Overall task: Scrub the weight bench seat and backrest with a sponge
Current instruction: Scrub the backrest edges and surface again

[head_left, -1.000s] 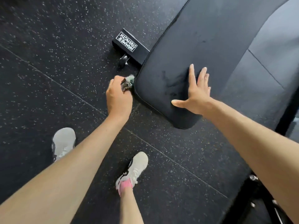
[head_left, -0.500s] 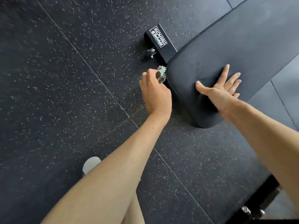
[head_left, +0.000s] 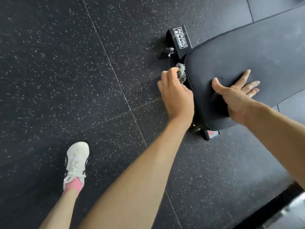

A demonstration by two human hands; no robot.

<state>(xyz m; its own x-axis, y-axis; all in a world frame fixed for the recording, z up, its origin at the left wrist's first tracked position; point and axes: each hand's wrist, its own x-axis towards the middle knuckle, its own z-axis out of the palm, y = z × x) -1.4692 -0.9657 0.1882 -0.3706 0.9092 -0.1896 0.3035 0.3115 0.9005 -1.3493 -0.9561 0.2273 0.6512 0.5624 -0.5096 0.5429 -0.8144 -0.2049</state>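
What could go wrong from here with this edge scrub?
1. The left hand grips the sponge against the side edge of the bench pad; it may slip out onto the rubber floor.
2. A longer stroke forward could knock knuckles on the frame foot or its wheel.
3. The right hand, flat on the pad, might slide if the surface is wet.

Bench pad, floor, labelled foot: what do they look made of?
Bench pad: likely vinyl or faux leather over foam, matte black; it dents around the right hand. Floor: rubber tiles, probably; black with pale flecks, visible seams. Labelled foot: likely painted metal; smooth black, square edges.
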